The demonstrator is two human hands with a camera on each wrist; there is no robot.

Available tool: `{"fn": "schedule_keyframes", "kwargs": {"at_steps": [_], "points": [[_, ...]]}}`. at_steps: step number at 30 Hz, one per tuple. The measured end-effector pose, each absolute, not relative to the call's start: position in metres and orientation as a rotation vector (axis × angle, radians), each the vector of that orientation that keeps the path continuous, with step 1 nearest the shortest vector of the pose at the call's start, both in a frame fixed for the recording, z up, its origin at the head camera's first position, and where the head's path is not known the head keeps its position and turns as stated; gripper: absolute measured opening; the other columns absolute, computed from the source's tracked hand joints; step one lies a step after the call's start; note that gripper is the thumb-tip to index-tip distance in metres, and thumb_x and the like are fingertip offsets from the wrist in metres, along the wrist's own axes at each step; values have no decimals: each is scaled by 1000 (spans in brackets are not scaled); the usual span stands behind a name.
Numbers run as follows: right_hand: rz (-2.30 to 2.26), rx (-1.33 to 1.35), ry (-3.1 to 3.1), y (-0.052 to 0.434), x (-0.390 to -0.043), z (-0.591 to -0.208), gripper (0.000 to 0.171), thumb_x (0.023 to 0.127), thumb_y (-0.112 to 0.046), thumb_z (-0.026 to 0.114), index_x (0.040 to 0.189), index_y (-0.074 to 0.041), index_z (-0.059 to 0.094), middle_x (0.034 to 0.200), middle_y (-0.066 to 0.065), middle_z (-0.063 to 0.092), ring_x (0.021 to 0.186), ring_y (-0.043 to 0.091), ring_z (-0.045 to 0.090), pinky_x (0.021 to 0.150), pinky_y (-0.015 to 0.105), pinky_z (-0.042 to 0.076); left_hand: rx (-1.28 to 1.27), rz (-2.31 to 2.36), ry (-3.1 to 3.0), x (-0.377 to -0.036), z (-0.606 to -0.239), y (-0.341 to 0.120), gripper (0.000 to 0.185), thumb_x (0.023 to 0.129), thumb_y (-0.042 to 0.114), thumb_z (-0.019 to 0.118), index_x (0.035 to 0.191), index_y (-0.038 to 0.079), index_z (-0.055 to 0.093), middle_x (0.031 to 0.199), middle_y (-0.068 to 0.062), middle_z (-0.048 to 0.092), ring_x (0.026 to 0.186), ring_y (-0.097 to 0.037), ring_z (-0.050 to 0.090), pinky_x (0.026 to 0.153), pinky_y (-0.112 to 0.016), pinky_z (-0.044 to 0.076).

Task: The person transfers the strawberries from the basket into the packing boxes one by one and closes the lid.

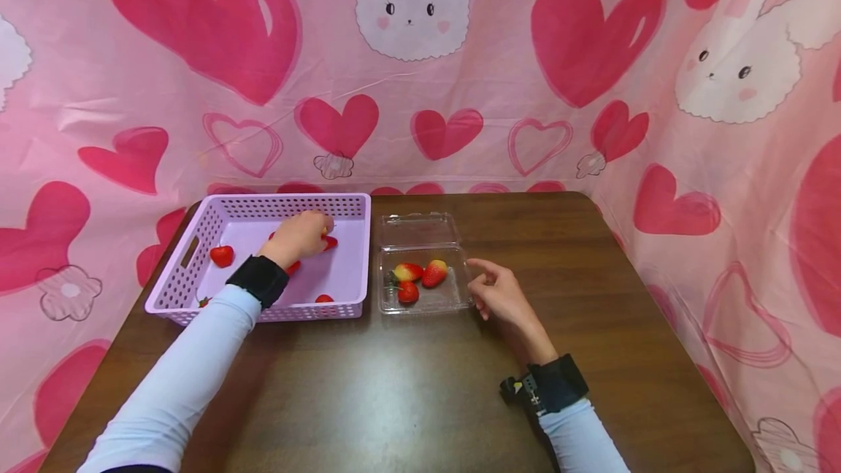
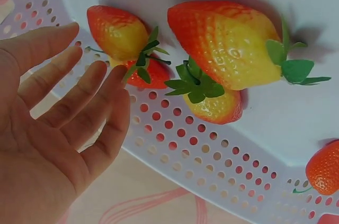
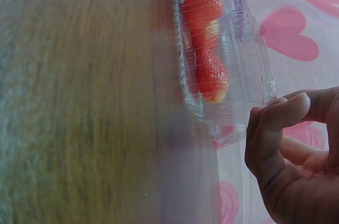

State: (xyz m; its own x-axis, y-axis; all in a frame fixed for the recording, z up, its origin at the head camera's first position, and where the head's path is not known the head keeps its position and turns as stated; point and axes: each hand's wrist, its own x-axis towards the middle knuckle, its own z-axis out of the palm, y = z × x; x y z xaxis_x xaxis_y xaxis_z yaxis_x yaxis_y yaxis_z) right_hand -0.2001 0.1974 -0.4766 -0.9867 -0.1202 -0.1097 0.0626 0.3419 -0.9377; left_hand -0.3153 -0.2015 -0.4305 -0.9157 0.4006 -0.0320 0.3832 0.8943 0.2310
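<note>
Inside the lilac basket [image 1: 364, 268], my left hand [image 1: 304, 236] reaches down among the strawberries. Its fingers are spread and gently bent in the left wrist view, with nothing held. Nearest to the fingertips is a red-and-yellow strawberry [image 2: 119, 33]; a larger strawberry [image 2: 228, 44] with green leaves lies beyond it. My right hand [image 1: 502, 298] is at the right rim of an open clear plastic box [image 1: 453, 301], fingertips touching its edge, other fingers loosely bent. Three strawberries lie in the box, among them a red one [image 1: 408, 292] and a red-and-yellow one [image 1: 434, 274].
The box's lid [image 1: 418, 228] is folded back behind it. More strawberries lie in the basket, one red strawberry [image 1: 222, 256] at its left side. Both containers stand on a brown wooden table [image 1: 394, 393], with a pink patterned cloth [image 1: 499, 71] hanging behind and at the sides.
</note>
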Motion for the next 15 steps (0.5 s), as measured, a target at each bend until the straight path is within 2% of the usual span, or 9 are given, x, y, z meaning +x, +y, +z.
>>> {"fn": "schedule_keyframes", "kwargs": {"at_steps": [4,7,11,15], "points": [[-1704,-57,2424,197,-199,-471,49,98,1,61,147,2,55,68,9,57,48,19,51,45,30,50,585,322,2962,-314,-432,-200,23,90,6,75,113,0,74,109,-21,71,98,-39,65,86,-56,53],[-1702,-55,2411,196,-198,-470,50,99,1,61,149,4,53,69,8,57,49,19,51,45,29,49,588,323,2948,-312,-431,-198,24,91,4,75,114,-1,75,108,-22,71,97,-39,64,89,-54,53],[-1719,-63,2409,197,-199,-474,50,100,-1,62,149,1,53,69,7,57,48,18,50,45,29,49,604,302,2946,-312,-432,-196,12,90,2,74,102,0,76,95,-18,69,89,-37,61,81,-49,52],[-1730,-75,2411,198,-198,-475,50,99,0,62,148,-1,55,69,8,57,48,19,51,45,30,49,607,285,2937,-314,-434,-197,7,90,4,75,97,1,75,89,-16,67,84,-36,60,77,-48,51]]}}
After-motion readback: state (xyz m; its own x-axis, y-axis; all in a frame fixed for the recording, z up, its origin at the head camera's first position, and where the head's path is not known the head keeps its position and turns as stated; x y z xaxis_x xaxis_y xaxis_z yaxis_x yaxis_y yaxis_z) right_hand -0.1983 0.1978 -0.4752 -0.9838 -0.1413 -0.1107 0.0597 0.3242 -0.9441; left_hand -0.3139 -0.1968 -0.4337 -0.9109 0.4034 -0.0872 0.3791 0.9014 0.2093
